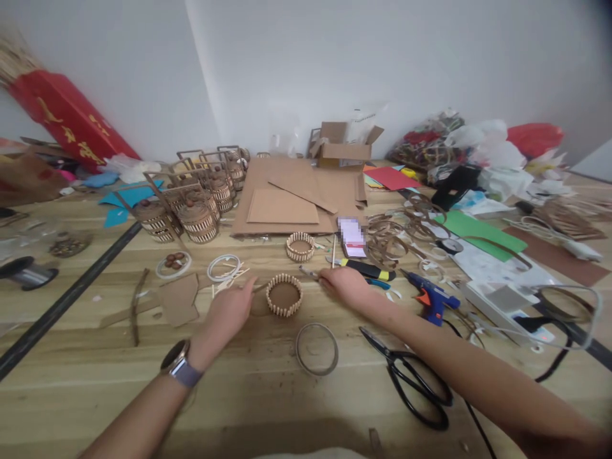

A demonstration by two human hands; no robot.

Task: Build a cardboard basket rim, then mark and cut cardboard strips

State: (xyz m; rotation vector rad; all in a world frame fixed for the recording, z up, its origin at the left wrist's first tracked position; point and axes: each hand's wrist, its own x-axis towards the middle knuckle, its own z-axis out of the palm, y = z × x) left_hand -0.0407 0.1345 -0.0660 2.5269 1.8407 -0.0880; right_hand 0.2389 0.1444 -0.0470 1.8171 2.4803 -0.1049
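Note:
My left hand, with a watch on its wrist, is closed just left of a small round basket walled with short upright sticks on a brown base. A thin brown strip runs between its fingertips and that basket. My right hand is closed to the right of the basket, low over the table. A slim whitish pen-like thing sticks out leftward from its fingers; its kind is too blurred to tell. Behind stands a second, similar stick ring. Nearer me lies a thin hoop.
Black-handled scissors and a blue glue gun lie by my right forearm. A yellow-black utility knife and a phone are beyond my right hand. Several finished lidded baskets stand back left, beside cardboard sheets.

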